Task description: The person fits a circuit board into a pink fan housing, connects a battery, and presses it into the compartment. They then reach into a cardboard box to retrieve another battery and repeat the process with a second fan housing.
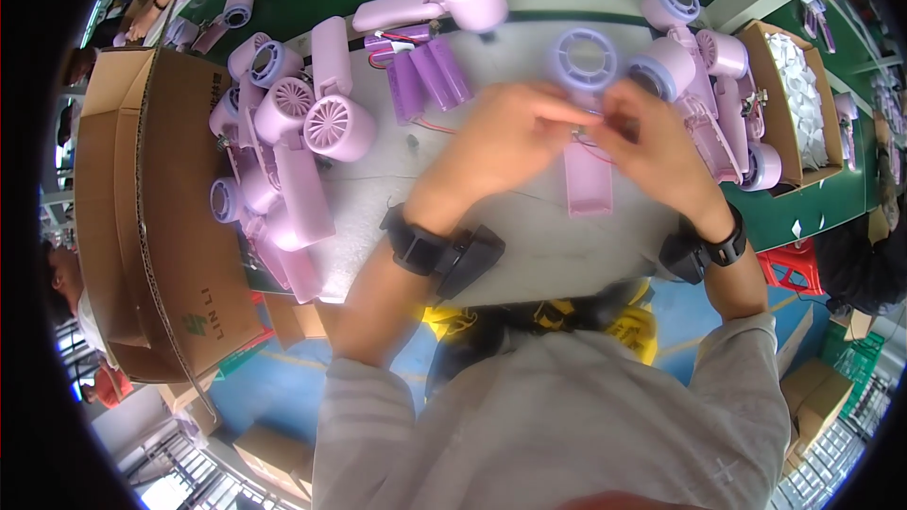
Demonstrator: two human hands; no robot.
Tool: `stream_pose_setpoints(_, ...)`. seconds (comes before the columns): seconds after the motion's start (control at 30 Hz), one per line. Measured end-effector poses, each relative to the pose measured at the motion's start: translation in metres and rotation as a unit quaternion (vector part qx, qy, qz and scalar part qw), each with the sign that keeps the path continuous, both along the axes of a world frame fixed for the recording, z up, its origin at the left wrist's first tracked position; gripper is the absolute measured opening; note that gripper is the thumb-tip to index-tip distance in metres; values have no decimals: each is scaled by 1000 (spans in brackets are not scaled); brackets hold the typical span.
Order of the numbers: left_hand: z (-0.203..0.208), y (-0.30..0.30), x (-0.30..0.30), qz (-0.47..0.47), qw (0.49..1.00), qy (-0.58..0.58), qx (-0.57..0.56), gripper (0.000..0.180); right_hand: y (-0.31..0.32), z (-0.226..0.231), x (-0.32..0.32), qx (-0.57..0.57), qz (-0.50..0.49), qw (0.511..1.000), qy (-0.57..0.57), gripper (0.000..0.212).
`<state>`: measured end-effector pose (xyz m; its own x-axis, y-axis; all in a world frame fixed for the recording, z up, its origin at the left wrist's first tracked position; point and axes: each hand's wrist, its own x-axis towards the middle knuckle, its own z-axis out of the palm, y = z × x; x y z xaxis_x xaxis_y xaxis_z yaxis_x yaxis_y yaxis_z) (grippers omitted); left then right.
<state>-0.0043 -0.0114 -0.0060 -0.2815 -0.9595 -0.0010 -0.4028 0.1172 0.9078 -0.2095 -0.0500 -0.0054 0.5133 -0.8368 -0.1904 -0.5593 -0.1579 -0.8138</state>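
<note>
The left hand [510,137] and right hand [661,151] curl nearly closed at a fan [589,184], hold unclear. Wiring seems underway, calling for careful tucking.

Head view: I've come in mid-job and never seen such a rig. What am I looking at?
There's no robot: a person works bare-handed, filmed by a wide fisheye camera on their head looking down, so edges bend. Black devices are strapped to both wrists.

The left hand and right hand meet at the middle of a lilac fan unit; blur hides the exact grip.

On the pale mat lie purple cylinders and more fan parts either side. A cardboard box of white pieces stands at right.
</note>
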Motion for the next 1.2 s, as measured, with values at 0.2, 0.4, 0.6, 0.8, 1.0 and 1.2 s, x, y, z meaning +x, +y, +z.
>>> stream_pose_setpoints(0.2,-10,-1,2,-28,998,12,-51,34,6,20,-21,-35,123,992,-17,31)
stream_pose_setpoints(0.4,-23,-2,-7,-9,995,96,-23,34,24,32,-38,139,3,984,-108,40)
stream_pose_setpoints(0.6,-24,-3,-8,1,995,92,-24,34,43,36,-36,-32,-53,995,75,28)
stream_pose_setpoints(0.8,-19,1,-15,17,996,88,-25,34,46,26,-38,-293,21,946,134,19)
stream_pose_setpoints(1.0,-18,3,-22,53,996,65,-27,34,44,34,-28,-301,83,936,162,13)
stream_pose_setpoints(1.2,-21,2,-22,57,995,73,-48,34,48,31,-16,-327,94,906,254,6)
